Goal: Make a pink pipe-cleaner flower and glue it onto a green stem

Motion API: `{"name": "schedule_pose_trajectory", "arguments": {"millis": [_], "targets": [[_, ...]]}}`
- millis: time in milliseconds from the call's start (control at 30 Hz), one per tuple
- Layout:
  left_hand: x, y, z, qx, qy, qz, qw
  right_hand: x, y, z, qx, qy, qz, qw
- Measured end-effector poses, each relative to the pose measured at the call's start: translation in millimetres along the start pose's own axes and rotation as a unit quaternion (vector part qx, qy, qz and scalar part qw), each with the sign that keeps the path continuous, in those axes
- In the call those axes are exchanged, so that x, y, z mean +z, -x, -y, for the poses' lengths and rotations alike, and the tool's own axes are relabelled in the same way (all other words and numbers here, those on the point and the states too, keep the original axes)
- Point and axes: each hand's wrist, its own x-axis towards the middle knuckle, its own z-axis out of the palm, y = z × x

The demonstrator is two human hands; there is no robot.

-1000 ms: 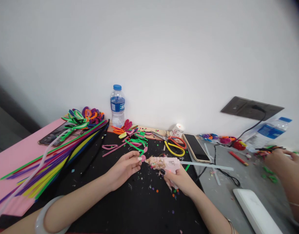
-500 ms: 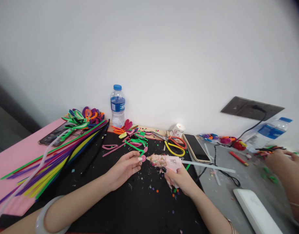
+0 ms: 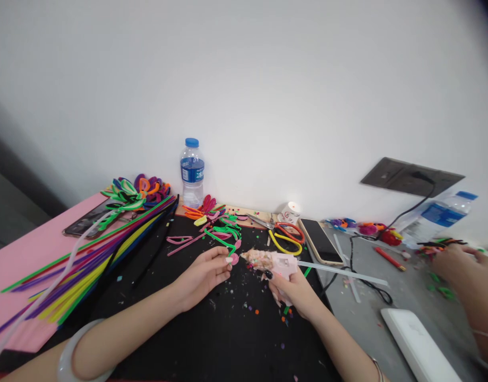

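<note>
My right hand (image 3: pixel 293 291) is wrapped round a pink glue gun (image 3: pixel 272 261) whose crusted nozzle points left, with a clear glue stick (image 3: pixel 343 273) jutting from its back. My left hand (image 3: pixel 202 274) pinches a small pink pipe-cleaner petal (image 3: pixel 234 259) joined to a green stem (image 3: pixel 220 240), right at the nozzle tip. Both hands hover over a black mat (image 3: pixel 196 334) strewn with coloured scraps.
Long pipe cleaners (image 3: pixel 88 260) lie across a pink sheet (image 3: pixel 16 254) at left. At the back stand a water bottle (image 3: pixel 191 173), bent pipe-cleaner shapes (image 3: pixel 136 192), scissors (image 3: pixel 281 234), a tape roll (image 3: pixel 290 212) and a phone (image 3: pixel 320 241). Another person's hand (image 3: pixel 454 262) works at far right.
The glue gun has edged slightly up and left, bringing its nozzle closer to the pink petal. My left hand has stayed put.
</note>
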Motion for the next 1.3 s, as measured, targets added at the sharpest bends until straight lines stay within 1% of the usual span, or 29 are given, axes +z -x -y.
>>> {"name": "schedule_pose_trajectory", "arguments": {"millis": [233, 400, 567, 767, 1000, 1133, 1233, 1300], "targets": [[3.1, 0.8, -1.0, 0.004, -0.001, 0.001, 1.000, 0.1, 1.3, -0.1, 0.003, 0.009, 0.014, 1.000], [4.6, 0.9, -1.6, 0.004, 0.001, -0.005, 1.000, 1.8, 3.5, 5.6, 0.015, 0.021, 0.034, 0.999], [4.1, -0.8, -1.3, 0.004, 0.001, -0.002, 1.000, 3.8, 3.8, 10.5, 0.023, 0.028, 0.033, 0.999], [2.5, -0.9, -0.7, 0.002, 0.001, -0.001, 1.000, 3.5, 3.1, 7.9, 0.010, 0.016, 0.004, 1.000], [1.1, 0.5, 0.9, -0.001, 0.002, -0.001, 1.000, -1.6, 0.3, -0.4, -0.014, 0.024, 0.003, 1.000], [2.1, 1.3, 0.0, -0.002, -0.005, 0.005, 1.000, -2.5, -1.4, -1.7, -0.031, 0.000, -0.011, 0.999], [2.9, 2.1, -0.5, -0.001, -0.013, 0.012, 1.000, -1.3, -2.9, 0.5, -0.036, -0.033, -0.038, 0.998], [3.1, 2.6, -0.9, -0.002, -0.016, 0.014, 1.000, -1.5, -3.5, 2.8, -0.042, -0.044, -0.072, 0.996]]}}
